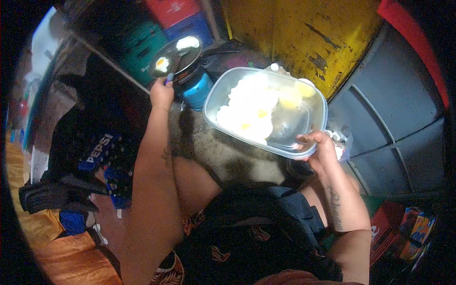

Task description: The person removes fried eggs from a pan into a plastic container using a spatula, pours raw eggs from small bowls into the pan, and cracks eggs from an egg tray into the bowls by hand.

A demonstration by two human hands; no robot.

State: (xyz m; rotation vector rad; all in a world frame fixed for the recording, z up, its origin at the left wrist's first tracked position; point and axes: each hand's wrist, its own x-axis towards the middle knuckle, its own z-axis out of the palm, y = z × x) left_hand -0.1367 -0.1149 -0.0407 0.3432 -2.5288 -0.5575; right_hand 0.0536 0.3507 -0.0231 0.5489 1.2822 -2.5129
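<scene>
My left hand [162, 94] is closed round the purple handle of a spatula [170, 77], whose blade reaches over a round dark pan [192, 63]. One fried egg [162, 64] lies at the pan's left side and another white piece of egg [187, 43] at its far edge. With my right hand [319, 148] I grip the near right corner of a clear plastic container [306, 153], tilted over the floor. Several fried eggs [251, 107] fill its left and middle part, very bright in the light.
Below the pan stands a blue gas canister [197, 91]. Green [142, 52], red and blue crates are behind it. A yellow panel [304, 33] rises at the back, grey metal [380, 109] at right. A blue Pepsi crate [99, 151] stands left, a red crate [388, 228] lower right.
</scene>
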